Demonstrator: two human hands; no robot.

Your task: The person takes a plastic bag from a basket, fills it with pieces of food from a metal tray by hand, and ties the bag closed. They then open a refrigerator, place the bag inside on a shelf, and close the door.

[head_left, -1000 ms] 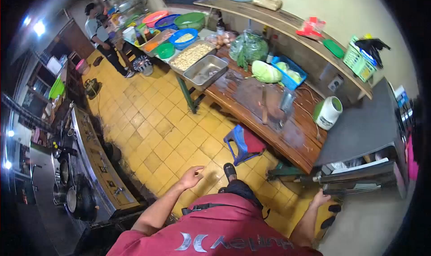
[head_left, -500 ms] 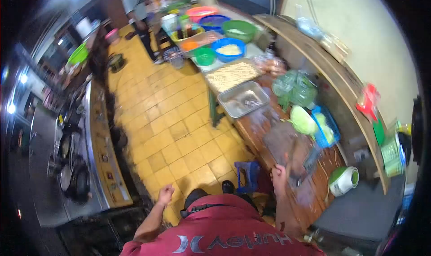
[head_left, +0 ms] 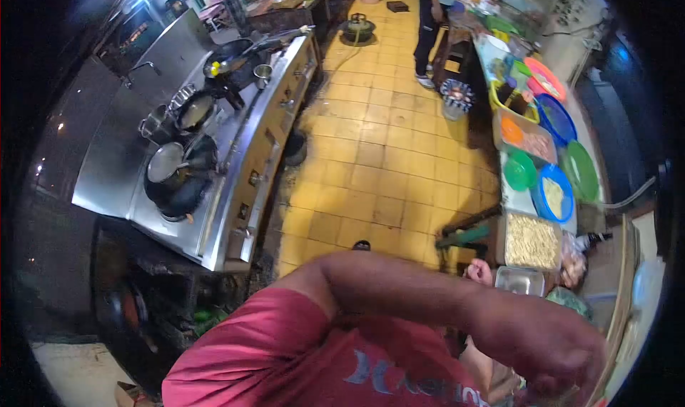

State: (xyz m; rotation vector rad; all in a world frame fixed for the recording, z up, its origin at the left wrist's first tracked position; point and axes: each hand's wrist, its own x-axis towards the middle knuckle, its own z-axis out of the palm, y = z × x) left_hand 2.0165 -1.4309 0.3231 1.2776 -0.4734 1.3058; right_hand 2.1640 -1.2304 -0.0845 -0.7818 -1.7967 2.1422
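Note:
My left forearm reaches across my chest to the right side. At its end my left hand is dark and blurred at the lower right, above the work table, and its fingers cannot be made out. Curled into a fist, my right hand is just left of an empty metal tray, with no object visible in it. Behind that tray is another tray full of pale, small pieces. A green plastic bag shows past my left forearm, which hides most of the near table.
A steel stove counter with several woks and pots runs along the left. Yellow floor tiles lie between it and the table. Blue basin, green bowl and other tubs line the right side. Another person stands farther back.
My view has swung left, bringing the stove closer into sight. My left arm has moved from my left side across my chest. The right hand is still closed.

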